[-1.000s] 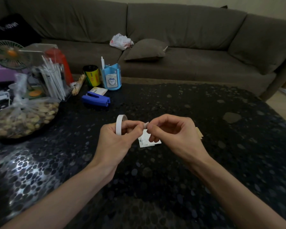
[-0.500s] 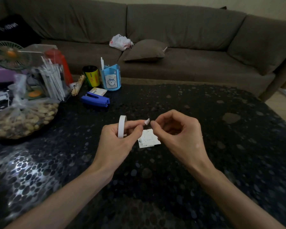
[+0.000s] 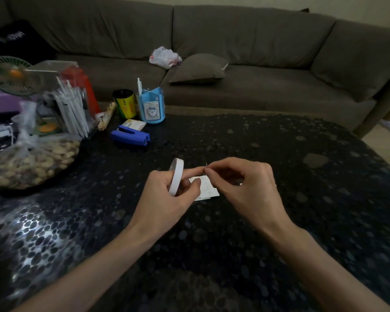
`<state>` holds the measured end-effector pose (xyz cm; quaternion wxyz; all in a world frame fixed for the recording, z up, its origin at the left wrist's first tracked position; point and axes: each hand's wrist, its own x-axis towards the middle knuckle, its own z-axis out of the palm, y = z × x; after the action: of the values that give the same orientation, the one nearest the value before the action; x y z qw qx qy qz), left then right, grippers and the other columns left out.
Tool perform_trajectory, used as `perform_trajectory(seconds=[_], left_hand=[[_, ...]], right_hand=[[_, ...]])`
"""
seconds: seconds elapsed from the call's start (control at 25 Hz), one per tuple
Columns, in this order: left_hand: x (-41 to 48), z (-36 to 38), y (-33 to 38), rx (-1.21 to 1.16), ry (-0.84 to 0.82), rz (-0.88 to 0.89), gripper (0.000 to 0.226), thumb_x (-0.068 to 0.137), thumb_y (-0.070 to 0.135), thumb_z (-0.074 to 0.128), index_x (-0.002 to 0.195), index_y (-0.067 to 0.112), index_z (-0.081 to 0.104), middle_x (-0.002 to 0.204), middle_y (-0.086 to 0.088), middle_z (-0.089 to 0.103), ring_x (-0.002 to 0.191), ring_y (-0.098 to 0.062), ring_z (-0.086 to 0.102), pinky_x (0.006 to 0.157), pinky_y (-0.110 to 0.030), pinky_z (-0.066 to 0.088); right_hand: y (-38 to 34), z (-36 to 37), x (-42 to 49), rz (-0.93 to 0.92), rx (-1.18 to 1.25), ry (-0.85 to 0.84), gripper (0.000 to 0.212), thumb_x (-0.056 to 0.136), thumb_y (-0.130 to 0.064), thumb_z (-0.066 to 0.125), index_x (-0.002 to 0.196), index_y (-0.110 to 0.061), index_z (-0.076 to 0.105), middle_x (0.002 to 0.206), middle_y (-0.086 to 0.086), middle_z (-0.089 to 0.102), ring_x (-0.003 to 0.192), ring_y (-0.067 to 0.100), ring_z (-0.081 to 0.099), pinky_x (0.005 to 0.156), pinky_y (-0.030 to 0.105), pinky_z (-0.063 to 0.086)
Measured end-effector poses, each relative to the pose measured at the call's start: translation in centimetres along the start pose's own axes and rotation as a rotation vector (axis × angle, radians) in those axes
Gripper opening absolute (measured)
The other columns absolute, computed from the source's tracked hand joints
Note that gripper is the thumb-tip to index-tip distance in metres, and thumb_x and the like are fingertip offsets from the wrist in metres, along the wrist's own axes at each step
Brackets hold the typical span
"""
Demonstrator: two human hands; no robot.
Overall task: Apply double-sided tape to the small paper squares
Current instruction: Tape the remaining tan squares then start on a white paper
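Note:
My left hand holds a thin white roll of double-sided tape upright over the middle of the dark table. My right hand meets the left fingertips and pinches the tape's free end between thumb and forefinger. Under both hands lie small white paper squares flat on the table, partly hidden by my fingers.
At the back left of the black pebble-patterned table sit a blue stapler, a blue pen holder, a yellow can, a clear box of white sticks and a bag of nuts. A brown sofa runs behind.
My hands drew apart half a second ago, showing a short white tape end. Now the right fingertips have closed on that end again, and the roll has tilted a little.

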<state>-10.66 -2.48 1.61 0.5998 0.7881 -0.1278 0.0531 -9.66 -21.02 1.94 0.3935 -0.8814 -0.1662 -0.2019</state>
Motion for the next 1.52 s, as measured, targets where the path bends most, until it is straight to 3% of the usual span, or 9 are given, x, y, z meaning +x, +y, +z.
perform_trajectory(seconds=[0.08,0.2,0.6,0.68,0.8,1.04,1.24,1.36,1.52], left_hand=[[0.0,0.0,0.0,0.036,-0.008,0.001,0.036,0.095,0.012,0.070,0.107,0.046,0.073,0.065,-0.012,0.068,0.064,-0.035,0.062,0.064,-0.030,0.056],[0.1,0.0,-0.3,0.081,-0.010,-0.010,0.038,0.094,0.013,0.070,0.102,0.050,0.071,0.063,-0.009,0.067,0.063,-0.033,0.061,0.067,-0.041,0.057],[0.3,-0.1,-1.2,0.081,0.015,0.027,0.028,0.094,0.011,0.071,0.108,0.034,0.078,0.064,-0.006,0.069,0.064,-0.032,0.065,0.068,-0.045,0.057],[0.4,-0.2,-1.3,0.063,0.013,0.029,0.026,0.094,0.011,0.071,0.109,0.031,0.079,0.066,-0.006,0.071,0.064,-0.032,0.066,0.065,-0.041,0.059],[0.5,-0.2,-1.2,0.037,0.016,0.039,0.025,0.094,0.010,0.071,0.109,0.029,0.080,0.065,-0.003,0.070,0.059,-0.020,0.063,0.057,-0.023,0.053],[0.5,-0.3,-1.1,-0.028,0.012,0.033,0.025,0.095,0.011,0.071,0.108,0.031,0.080,0.068,-0.010,0.069,0.065,-0.034,0.060,0.059,-0.017,0.051],[0.4,-0.3,-1.2,-0.049,0.007,0.025,0.026,0.095,0.011,0.071,0.113,0.027,0.080,0.077,-0.011,0.074,0.073,-0.035,0.066,0.068,-0.028,0.057],[0.4,-0.2,-1.2,-0.043,0.000,0.030,0.028,0.095,0.010,0.071,0.116,0.028,0.078,0.070,-0.009,0.070,0.060,-0.019,0.061,0.059,-0.018,0.050],[0.2,-0.2,-1.0,-0.011,-0.015,0.049,0.033,0.095,0.009,0.071,0.121,0.030,0.075,0.065,-0.003,0.066,0.055,-0.006,0.055,0.060,-0.015,0.049]], right_hand=[[0.1,-0.2,0.1,-0.043,-0.058,-0.036,0.015,0.095,-0.023,0.076,0.110,-0.024,0.080,0.095,-0.015,0.076,0.087,-0.002,0.070,0.079,0.022,0.060],[0.3,-0.3,0.3,-0.097,-0.117,-0.078,0.014,0.094,-0.024,0.073,0.107,-0.023,0.078,0.093,-0.014,0.074,0.083,0.000,0.068,0.077,0.024,0.060],[0.6,-0.3,0.4,-0.032,-0.015,-0.075,0.012,0.094,-0.019,0.075,0.105,-0.021,0.081,0.091,-0.014,0.076,0.085,0.000,0.070,0.077,0.020,0.059],[0.6,-0.3,0.4,-0.005,0.023,-0.074,0.012,0.095,-0.018,0.076,0.105,-0.020,0.081,0.091,-0.014,0.076,0.087,0.000,0.071,0.077,0.019,0.058],[0.6,-0.3,0.5,0.008,0.077,-0.063,0.011,0.095,-0.018,0.075,0.104,-0.020,0.082,0.090,-0.015,0.077,0.086,0.003,0.073,0.077,0.021,0.059],[0.6,-0.3,0.5,0.034,0.166,-0.055,0.009,0.095,-0.016,0.076,0.102,-0.019,0.082,0.083,-0.017,0.075,0.082,0.004,0.074,0.075,0.017,0.057],[0.6,-0.3,0.6,0.052,0.207,-0.058,0.010,0.095,-0.016,0.076,0.104,-0.018,0.082,0.086,-0.015,0.077,0.084,0.004,0.075,0.077,0.017,0.057],[0.5,-0.3,0.5,0.054,0.213,-0.042,0.012,0.094,-0.015,0.077,0.105,-0.018,0.082,0.090,-0.013,0.078,0.087,0.004,0.075,0.079,0.019,0.059],[0.3,-0.4,0.5,0.063,0.186,-0.036,0.013,0.093,-0.017,0.078,0.106,-0.020,0.081,0.094,-0.014,0.078,0.092,0.001,0.074,0.083,0.019,0.060]])
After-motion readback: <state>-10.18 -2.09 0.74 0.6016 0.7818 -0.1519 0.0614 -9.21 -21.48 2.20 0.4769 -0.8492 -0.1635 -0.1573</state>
